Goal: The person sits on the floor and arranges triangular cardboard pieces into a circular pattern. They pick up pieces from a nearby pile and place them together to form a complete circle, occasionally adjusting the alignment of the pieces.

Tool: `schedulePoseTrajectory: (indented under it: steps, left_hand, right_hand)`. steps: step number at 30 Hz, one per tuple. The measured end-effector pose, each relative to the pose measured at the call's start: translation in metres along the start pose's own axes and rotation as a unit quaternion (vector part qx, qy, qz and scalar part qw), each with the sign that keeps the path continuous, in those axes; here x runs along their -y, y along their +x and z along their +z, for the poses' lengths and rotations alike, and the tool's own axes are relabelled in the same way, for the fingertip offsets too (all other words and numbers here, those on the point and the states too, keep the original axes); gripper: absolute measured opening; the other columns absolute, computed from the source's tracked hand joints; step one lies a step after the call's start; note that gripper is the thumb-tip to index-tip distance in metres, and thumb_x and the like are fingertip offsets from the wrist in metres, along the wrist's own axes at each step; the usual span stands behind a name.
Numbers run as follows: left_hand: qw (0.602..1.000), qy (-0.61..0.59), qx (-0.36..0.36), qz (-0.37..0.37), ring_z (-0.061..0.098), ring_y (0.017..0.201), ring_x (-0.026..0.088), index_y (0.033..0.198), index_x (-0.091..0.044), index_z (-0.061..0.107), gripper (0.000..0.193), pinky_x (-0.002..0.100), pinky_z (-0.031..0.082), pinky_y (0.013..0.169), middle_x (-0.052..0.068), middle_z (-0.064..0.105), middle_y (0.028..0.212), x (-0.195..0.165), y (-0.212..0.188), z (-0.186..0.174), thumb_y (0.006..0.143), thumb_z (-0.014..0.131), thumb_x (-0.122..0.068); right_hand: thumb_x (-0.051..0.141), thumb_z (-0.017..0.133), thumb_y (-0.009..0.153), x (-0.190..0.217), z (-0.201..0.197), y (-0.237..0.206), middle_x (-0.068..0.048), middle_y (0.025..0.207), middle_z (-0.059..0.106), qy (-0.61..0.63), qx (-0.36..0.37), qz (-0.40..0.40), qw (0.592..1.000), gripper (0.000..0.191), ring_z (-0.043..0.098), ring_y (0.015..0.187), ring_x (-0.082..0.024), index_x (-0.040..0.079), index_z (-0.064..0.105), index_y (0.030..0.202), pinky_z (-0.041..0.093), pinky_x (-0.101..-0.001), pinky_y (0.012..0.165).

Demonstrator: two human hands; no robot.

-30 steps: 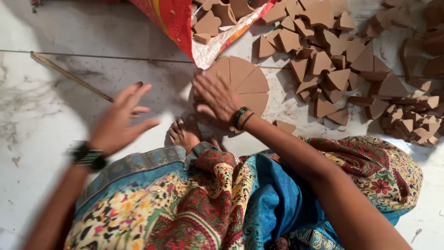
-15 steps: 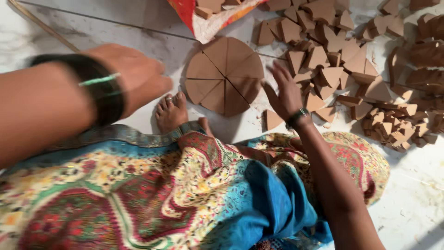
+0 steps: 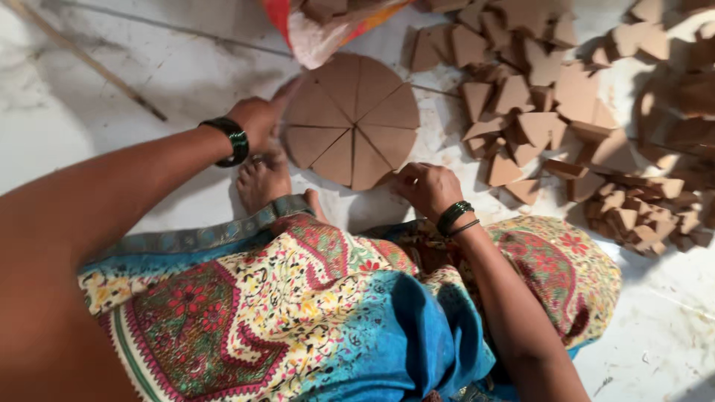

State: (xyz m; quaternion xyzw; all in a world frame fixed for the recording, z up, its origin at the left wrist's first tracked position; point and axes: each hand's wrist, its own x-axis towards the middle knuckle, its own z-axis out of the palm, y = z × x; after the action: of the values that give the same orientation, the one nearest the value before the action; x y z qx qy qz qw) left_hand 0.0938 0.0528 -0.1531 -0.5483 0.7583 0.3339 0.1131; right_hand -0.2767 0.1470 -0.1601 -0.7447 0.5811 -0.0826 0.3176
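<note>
Wedges of brown cardboard, 8 of them, lie fitted point-to-centre as a flat disc [image 3: 351, 119] on the pale floor [image 3: 97, 104], and both hands work at its rim. The left hand [image 3: 257, 119] sits at the disc's left edge, its fingers curled loosely against the outer side of a left wedge; whether they pinch it or only press, I cannot tell. The right hand [image 3: 426, 186] is at the disc's near-right edge, fingers [image 3: 402, 179] bent and bunched on the rim of a lower wedge, touching it rather than lifting it. So the disc lies ahead of and between the 2 hands, each about equally close. Each wedge's long axis runs out from the disc's centre like a spoke.

Just nearer than the disc rests a bare foot [image 3: 262, 179], with a patterned garment [image 3: 298, 313] (blue, red and cream) spread below. Right of the disc a loose heap of wedges [image 3: 521, 112] spills across the floor, touching nothing in the disc. Beyond the disc lies a red and white sack [image 3: 320, 30]. Far left of the disc runs a thin stick [image 3: 82, 59].
</note>
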Motion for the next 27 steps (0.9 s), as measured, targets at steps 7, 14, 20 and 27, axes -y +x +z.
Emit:
schedulePoseTrajectory:
  steps: [7, 14, 20, 27]
  left_hand:
    - [0.996, -0.085, -0.001, 0.005, 0.075, 0.077, 0.032, 0.166, -0.018, 0.000, 0.149, 0.042, 0.060, 0.077, 0.014, 0.077, 0.083, 0.000, 0.014, 0.008, 0.050, 0.094, -0.019]
    - [0.999, 0.054, 0.006, 0.000, 0.071, 0.089, 0.044, 0.160, -0.009, -0.011, 0.163, 0.049, 0.058, 0.082, 0.027, 0.072, 0.098, 0.006, 0.038, 0.010, 0.047, 0.103, -0.035]
    - [0.976, 0.176, -0.089, 0.089, 0.071, 0.095, 0.039, 0.108, -0.003, 0.062, 0.053, 0.050, 0.057, 0.083, 0.022, 0.074, 0.101, 0.012, 0.071, -0.018, 0.081, 0.087, -0.041]
    - [0.905, -0.131, -0.305, 0.266, 0.071, 0.094, 0.029, 0.119, -0.005, 0.065, 0.046, 0.042, 0.057, 0.084, 0.010, 0.069, 0.107, -0.090, 0.102, 0.009, 0.080, 0.082, -0.021]
  right_hand:
    - [0.034, 0.078, 0.084, 0.004, 0.009, 0.000, -0.008, 0.085, 0.073, -0.037, -0.032, -0.028, 0.998, 0.023, 0.070, 0.075, -0.031, 0.013, 0.073, 0.089, 0.054, -0.0445, 0.065]
    - [0.030, 0.081, 0.082, -0.001, 0.008, 0.003, -0.007, 0.086, 0.073, -0.028, -0.025, -0.052, 0.998, 0.018, 0.070, 0.075, -0.030, 0.014, 0.074, 0.087, 0.055, -0.0424, 0.066]
    - [0.005, 0.071, 0.091, -0.046, -0.054, -0.002, 0.000, 0.094, 0.075, -0.035, -0.207, -0.029, 0.977, 0.016, 0.073, 0.079, -0.017, 0.017, 0.074, 0.101, 0.056, -0.0333, 0.068]
    - [0.007, 0.078, 0.098, -0.122, -0.150, -0.036, -0.009, 0.098, 0.078, -0.125, -0.346, 0.138, 0.919, 0.012, 0.075, 0.087, -0.023, 0.011, 0.080, 0.109, 0.058, -0.0352, 0.079]
